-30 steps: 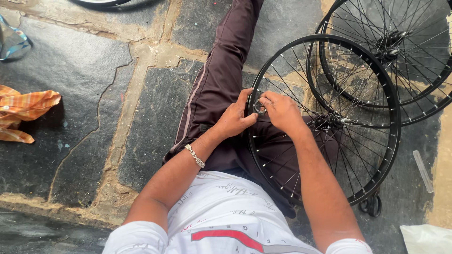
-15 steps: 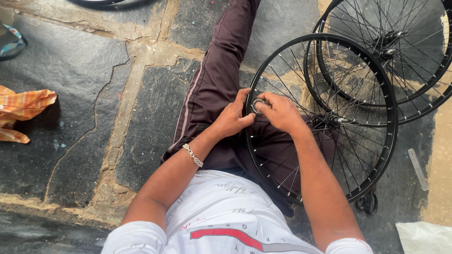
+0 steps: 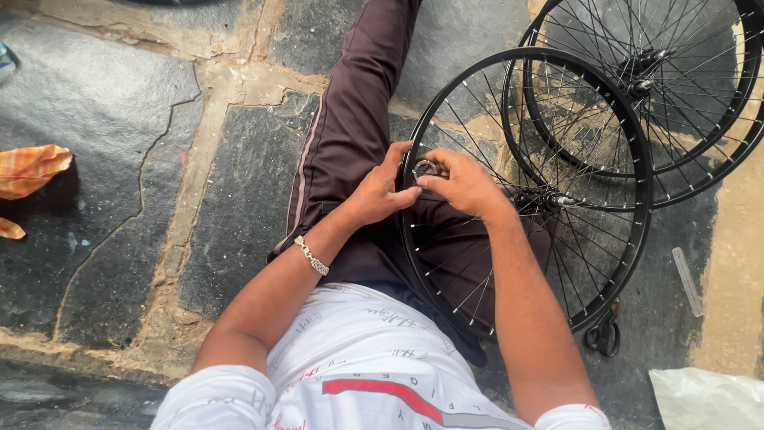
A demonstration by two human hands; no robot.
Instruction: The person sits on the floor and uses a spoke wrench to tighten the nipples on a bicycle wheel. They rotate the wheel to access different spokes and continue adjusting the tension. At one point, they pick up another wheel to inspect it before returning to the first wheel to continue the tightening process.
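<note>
- Two bare hands meet at the near-left arc of a black bicycle wheel rim [image 3: 646, 191], which lies across the seated person's lap and out onto the stone floor [image 3: 111, 103].
- Left hand [image 3: 380, 189]: fingers curled and closed against the rim's edge, thumb pressed toward the other hand; a silver chain bracelet [image 3: 311, 256] sits on that wrist.
- Right hand [image 3: 465, 185]: reaches in over the spokes, fingertips pinching a small round metal tool [image 3: 424, 168], apparently a spoke key, though its exact form is too small to confirm.
- Key relation: the tool sits directly between the two hands, touching the rim; both hands are in contact with this spot, the right one on the tool itself and the left steadying the rim beside it.
- The wheel lies nearly flat, its hub [image 3: 549, 199] to the right of the hands and spokes running from hub outward to the gripped point.
- A second black wheel [image 3: 740, 127] lies farther right, partly overlapped by the first.
- Also present: black-handled scissors [image 3: 605, 336] on the floor just outside the first rim, an orange checked cloth [image 3: 30, 169] well apart at the left edge, a white bag [image 3: 708, 398] at lower right.
</note>
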